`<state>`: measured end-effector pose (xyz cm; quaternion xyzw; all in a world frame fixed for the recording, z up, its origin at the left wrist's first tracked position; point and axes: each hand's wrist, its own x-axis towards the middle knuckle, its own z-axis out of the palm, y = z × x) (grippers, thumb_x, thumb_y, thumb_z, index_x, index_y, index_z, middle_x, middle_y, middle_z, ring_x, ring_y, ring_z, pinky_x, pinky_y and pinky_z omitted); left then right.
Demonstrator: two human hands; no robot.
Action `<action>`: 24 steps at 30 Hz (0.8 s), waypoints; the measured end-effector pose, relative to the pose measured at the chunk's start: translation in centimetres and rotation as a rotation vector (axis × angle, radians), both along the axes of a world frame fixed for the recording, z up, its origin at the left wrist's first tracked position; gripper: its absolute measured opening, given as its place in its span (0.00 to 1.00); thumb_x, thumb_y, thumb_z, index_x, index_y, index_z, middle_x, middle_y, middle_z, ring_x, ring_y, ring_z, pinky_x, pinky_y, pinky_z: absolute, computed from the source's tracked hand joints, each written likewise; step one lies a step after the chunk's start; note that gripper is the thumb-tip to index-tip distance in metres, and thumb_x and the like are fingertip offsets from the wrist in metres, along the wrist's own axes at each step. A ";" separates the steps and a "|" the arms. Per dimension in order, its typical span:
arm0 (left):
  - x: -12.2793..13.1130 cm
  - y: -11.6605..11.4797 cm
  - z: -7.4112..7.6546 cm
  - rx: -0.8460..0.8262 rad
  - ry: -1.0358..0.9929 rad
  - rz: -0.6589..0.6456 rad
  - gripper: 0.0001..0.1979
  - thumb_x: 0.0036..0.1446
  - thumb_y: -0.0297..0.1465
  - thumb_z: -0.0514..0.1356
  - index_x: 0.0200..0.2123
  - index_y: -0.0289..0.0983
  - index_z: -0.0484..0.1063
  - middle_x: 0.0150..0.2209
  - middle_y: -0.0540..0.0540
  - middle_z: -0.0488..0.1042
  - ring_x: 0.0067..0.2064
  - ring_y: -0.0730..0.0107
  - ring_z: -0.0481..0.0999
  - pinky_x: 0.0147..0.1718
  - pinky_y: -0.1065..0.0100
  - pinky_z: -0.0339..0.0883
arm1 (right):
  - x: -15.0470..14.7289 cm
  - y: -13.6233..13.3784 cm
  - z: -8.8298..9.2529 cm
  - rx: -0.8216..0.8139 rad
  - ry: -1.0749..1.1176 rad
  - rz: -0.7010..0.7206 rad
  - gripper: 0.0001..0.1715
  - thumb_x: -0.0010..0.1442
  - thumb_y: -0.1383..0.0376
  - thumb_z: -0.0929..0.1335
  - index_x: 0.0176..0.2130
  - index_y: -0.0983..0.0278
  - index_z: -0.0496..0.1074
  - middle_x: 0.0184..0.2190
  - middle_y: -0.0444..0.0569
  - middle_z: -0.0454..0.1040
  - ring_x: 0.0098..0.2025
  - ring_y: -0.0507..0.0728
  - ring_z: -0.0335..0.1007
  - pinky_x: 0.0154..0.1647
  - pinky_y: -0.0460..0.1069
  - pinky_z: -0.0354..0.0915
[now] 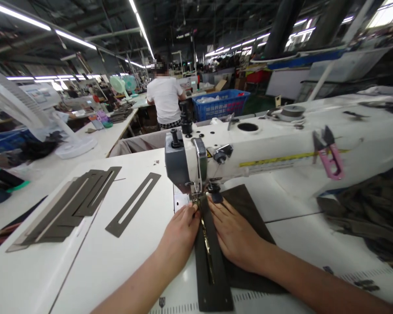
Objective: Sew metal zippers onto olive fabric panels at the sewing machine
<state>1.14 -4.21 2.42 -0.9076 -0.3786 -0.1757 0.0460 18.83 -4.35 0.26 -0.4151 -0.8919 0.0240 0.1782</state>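
Note:
A white sewing machine stands over the table, its needle and presser foot down by my fingertips. Under it runs a dark olive strip with a long slot, and a gold-toothed zipper shows in that slot. My left hand is closed, thumb and fingers pinching the strip's left edge near the foot. Stretched flat, my right hand presses on the strip's right side and on a larger dark fabric panel. The fingertips of both hands are partly hidden beside the foot.
A loose slotted piece lies left of the machine, beside a fanned stack of similar pieces. Pink thread snips rest against the machine arm. Dark cloth is heaped at right. Ahead are a seated person and a blue basket.

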 end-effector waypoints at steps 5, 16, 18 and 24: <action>-0.2 0.6 0.0 -0.050 -0.022 0.006 0.14 0.61 0.24 0.46 0.48 0.30 0.64 0.46 0.35 0.66 0.49 0.57 0.67 0.48 0.57 0.67 | 0.0 0.5 0.6 -0.047 0.037 0.022 0.27 0.59 0.69 0.57 0.57 0.71 0.58 0.59 0.58 0.56 0.62 0.59 0.45 0.62 0.60 0.41; -0.7 2.5 -0.8 -0.049 -0.140 0.020 0.12 0.60 0.26 0.47 0.40 0.36 0.69 0.36 0.42 0.69 0.38 0.63 0.73 0.38 0.61 0.72 | 0.1 2.5 1.2 -0.059 0.144 0.037 0.24 0.58 0.69 0.58 0.53 0.72 0.62 0.53 0.60 0.64 0.56 0.59 0.56 0.61 0.59 0.44; -0.9 2.1 -0.9 -0.050 -0.169 0.008 0.12 0.58 0.25 0.47 0.41 0.35 0.69 0.38 0.41 0.70 0.40 0.63 0.73 0.39 0.62 0.72 | 0.3 1.1 1.6 -0.033 0.195 0.062 0.22 0.57 0.69 0.59 0.52 0.71 0.63 0.52 0.60 0.64 0.55 0.59 0.57 0.59 0.59 0.48; -1.5 -0.3 -0.4 -0.123 -0.181 0.033 0.15 0.54 0.22 0.51 0.44 0.35 0.69 0.46 0.40 0.71 0.48 0.61 0.71 0.47 0.59 0.68 | -0.1 -4.7 0.5 0.313 0.317 0.172 0.09 0.53 0.66 0.67 0.35 0.68 0.72 0.37 0.55 0.72 0.43 0.59 0.65 0.48 0.55 0.63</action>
